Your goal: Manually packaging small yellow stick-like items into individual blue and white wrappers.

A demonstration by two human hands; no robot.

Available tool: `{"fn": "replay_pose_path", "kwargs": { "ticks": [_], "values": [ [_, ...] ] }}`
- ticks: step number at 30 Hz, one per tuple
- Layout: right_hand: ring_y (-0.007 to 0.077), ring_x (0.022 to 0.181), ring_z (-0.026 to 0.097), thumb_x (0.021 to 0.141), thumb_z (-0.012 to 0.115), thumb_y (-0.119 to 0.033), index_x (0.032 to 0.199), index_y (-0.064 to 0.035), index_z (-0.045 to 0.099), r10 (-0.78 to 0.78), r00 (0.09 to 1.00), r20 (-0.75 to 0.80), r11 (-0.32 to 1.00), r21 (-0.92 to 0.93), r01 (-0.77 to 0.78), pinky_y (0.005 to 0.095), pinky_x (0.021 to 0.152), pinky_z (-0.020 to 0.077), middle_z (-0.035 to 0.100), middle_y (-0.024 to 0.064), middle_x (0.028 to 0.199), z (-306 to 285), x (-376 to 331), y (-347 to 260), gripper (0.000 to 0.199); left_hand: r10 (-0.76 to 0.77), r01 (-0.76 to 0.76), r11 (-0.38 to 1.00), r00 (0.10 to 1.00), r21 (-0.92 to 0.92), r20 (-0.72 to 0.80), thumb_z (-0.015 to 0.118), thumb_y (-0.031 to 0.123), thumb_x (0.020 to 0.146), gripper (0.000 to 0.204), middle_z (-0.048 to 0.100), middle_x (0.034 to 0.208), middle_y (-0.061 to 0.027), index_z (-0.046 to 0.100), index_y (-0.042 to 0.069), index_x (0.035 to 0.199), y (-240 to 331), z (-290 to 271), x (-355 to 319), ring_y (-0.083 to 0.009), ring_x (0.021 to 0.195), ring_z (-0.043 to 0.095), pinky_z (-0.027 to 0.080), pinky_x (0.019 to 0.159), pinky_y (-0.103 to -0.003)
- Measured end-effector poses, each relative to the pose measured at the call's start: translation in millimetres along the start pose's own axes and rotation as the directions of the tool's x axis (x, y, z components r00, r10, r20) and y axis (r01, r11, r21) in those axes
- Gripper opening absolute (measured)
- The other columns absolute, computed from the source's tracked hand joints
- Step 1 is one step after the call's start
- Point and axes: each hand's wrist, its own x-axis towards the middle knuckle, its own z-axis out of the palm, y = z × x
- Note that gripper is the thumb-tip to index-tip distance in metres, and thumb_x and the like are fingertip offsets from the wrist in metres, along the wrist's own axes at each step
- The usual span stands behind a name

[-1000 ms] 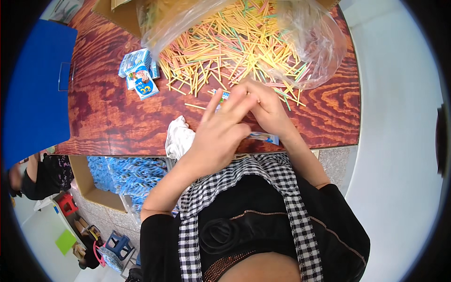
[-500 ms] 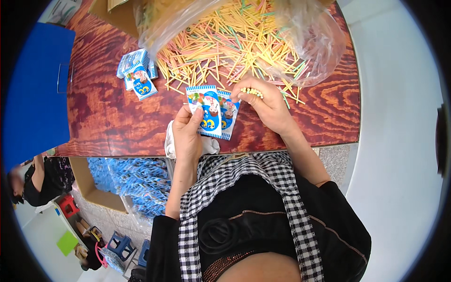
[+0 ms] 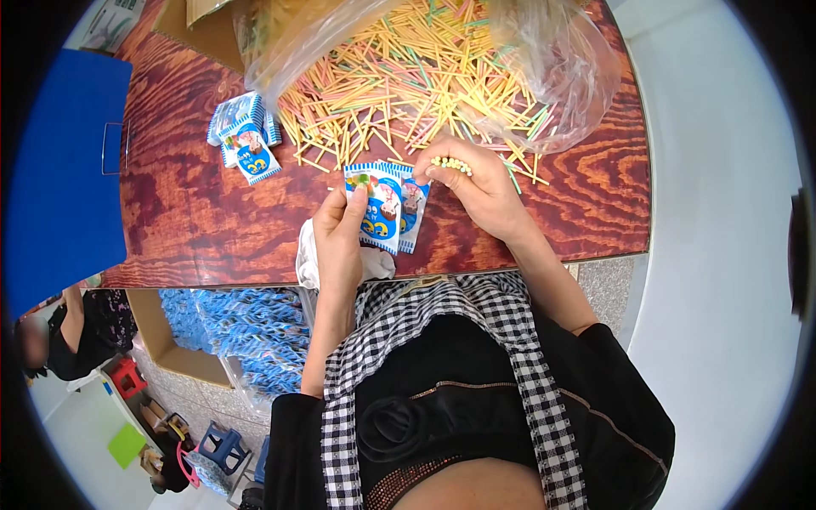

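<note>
My left hand is closed on a blue-and-white printed packet, thumb across its front. A second similar packet lies partly behind it, fanned out to the right. My right hand is closed around a small bundle of thin pale-yellow sticks, whose ends show at the fingers. Its thumb and fingertip meet at the second packet's top corner; whether they grip it I cannot tell. Under my left wrist lies a white cloth. Beyond both hands spreads a heap of yellow, pink and green sticks.
A clear plastic bag drapes over the heap, near a cardboard box. Several packets are stacked at left on the wood-patterned table. Below the edge, a carton holds many blue packets. Another person is at far left.
The front packet in my left hand has shifted slightly right and down, covering more of the second one. My right hand stays at the packet's corner with the sticks.
</note>
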Motion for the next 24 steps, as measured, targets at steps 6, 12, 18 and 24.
{"fn": "replay_pose_path", "kwargs": {
  "ticks": [6,12,18,24],
  "values": [
    [0.0145,0.082,0.059,0.091,0.052,-0.001,0.095,0.0024,0.058,0.017,1.000,-0.007,0.999,0.038,-0.017,0.0270,0.076,0.0465,0.062,0.0075,0.086,1,0,-3,0.008,0.171,-0.142,0.931,0.984,0.337,-0.057,0.053,0.017,0.097,0.024,0.046,0.065,0.0050,0.058,0.002,0.080,-17,-3,12,-0.0006,0.060,0.035,0.030,0.050,-0.021],
    [0.0145,0.082,0.059,0.092,0.052,-0.001,0.095,0.0029,0.058,0.027,0.999,-0.033,0.998,0.065,-0.025,0.0270,0.076,0.0465,0.061,0.0079,0.087,-3,-2,6,0.008,0.167,-0.166,0.897,0.985,0.411,0.033,0.056,0.010,0.093,0.014,0.053,0.069,0.0036,0.058,0.001,0.082,-5,14,9,-0.0014,0.062,0.042,0.035,0.052,-0.020],
    [0.0147,0.083,0.059,0.091,0.052,-0.001,0.096,0.0029,0.058,0.045,0.999,-0.029,0.996,0.083,-0.042,0.0268,0.076,0.0465,0.061,0.0081,0.087,-4,-3,2,0.008,0.229,-0.207,0.883,0.973,0.421,-0.003,0.054,0.011,0.096,0.021,0.051,0.066,0.0052,0.058,0.002,0.078,-10,-2,11,-0.0009,0.060,0.039,0.033,0.052,-0.018],
    [0.0154,0.082,0.060,0.091,0.051,0.000,0.096,0.0030,0.057,0.016,0.999,-0.041,0.999,0.053,-0.014,0.0271,0.077,0.0467,0.062,0.0079,0.086,-5,-3,3,0.009,0.021,-0.030,0.980,0.999,0.195,0.048,0.051,0.009,0.096,0.011,0.054,0.075,0.0052,0.058,0.002,0.093,2,1,6,-0.0012,0.066,0.044,0.035,0.057,-0.017]
  ]
}}
